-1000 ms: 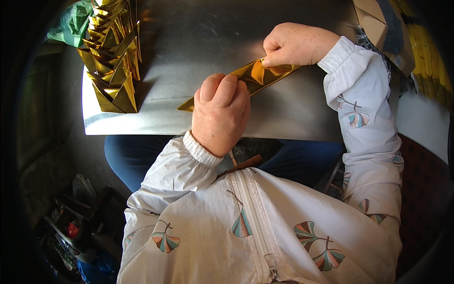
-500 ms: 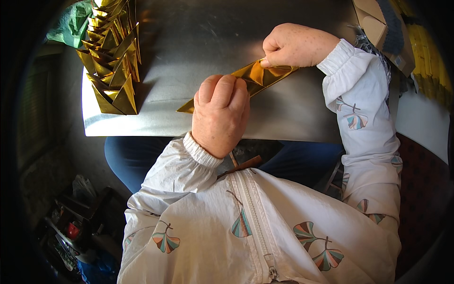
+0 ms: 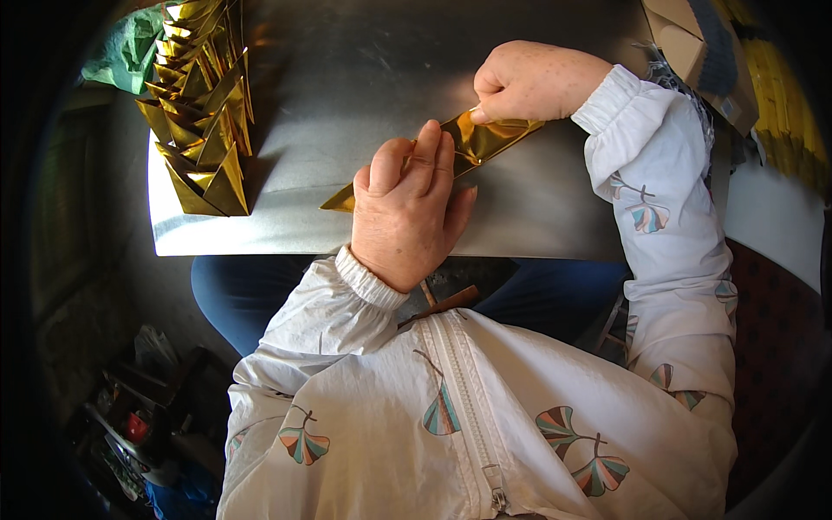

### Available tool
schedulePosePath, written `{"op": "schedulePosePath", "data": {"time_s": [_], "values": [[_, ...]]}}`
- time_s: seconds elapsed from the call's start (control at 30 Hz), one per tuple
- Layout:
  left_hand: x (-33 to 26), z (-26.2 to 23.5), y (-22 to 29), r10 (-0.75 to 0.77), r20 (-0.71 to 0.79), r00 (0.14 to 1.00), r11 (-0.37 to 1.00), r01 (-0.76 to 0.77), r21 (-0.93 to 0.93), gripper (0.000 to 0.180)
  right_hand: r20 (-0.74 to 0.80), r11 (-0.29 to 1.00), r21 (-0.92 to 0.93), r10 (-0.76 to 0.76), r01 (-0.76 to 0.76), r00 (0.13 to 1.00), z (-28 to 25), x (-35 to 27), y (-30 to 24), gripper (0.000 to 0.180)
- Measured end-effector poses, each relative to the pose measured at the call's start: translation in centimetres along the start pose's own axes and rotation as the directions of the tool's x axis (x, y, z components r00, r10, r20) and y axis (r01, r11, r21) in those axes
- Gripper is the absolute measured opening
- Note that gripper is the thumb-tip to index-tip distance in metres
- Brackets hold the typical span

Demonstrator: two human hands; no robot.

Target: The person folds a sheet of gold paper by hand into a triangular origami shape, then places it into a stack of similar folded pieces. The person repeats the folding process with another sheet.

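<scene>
This looks like a small handcraft workplace rather than a home room. A bare grey metal counter carries a long row of identical folded gold-foil paper pieces stacked at its far left. Yellow material is piled at the far right, and cluttered bags and containers sit on the floor, near left.

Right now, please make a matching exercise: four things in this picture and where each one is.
1. left hand
2. right hand
3. stack of folded gold pieces
4. green bag

a. far left table corner
b. left side of the table
c. flat on the gold foil strip
d. pinching the strip's right end

1-c, 2-d, 3-b, 4-a
</scene>
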State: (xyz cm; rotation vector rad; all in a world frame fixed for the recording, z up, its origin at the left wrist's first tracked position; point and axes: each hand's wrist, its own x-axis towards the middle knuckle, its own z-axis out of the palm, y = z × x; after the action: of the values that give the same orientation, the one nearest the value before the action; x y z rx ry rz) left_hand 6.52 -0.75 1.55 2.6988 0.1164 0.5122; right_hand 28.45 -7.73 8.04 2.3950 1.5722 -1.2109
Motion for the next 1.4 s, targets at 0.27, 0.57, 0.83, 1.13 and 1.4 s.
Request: {"op": "schedulePosePath", "data": {"time_s": [0.27, 0.57, 0.83, 1.13, 1.4], "values": [[0.1, -0.6, 0.3, 0.031, 0.049, 0.998, 0.988, -0.038, 0.152, 0.055, 0.004, 0.999, -0.007, 0.04, -0.04, 0.999, 0.0, -0.1, -0.4, 0.036], [0.8, -0.2, -0.3, 0.109, 0.168, 0.98, 0.993, -0.099, -0.067, 0.062, -0.073, 0.995, -0.012, 0.093, -0.095, 0.993, 0.5, 0.2, 2.4, 0.044], [0.7, -0.1, -0.1, 0.094, 0.143, 0.985, 0.995, -0.09, -0.037, 0.06, -0.881, 0.921, -0.342, -0.244, -0.187, 0.406, -0.3, -8.4, 1.4, 0.021], [0.7, 0.3, -0.3, 0.098, 0.118, 0.988, 0.995, -0.095, -0.032, 0.062, -0.721, 0.972, -0.225, -0.121, -0.065, 0.682, 13.2, -5.0, -2.0, 0.076], [0.8, -0.4, -0.1, 0.088, 0.155, 0.984, 0.995, -0.078, -0.069, 0.063, -0.748, 0.941, -0.248, -0.035, -0.23, 0.663, 10.8, -5.4, 1.8, 0.058]]}}
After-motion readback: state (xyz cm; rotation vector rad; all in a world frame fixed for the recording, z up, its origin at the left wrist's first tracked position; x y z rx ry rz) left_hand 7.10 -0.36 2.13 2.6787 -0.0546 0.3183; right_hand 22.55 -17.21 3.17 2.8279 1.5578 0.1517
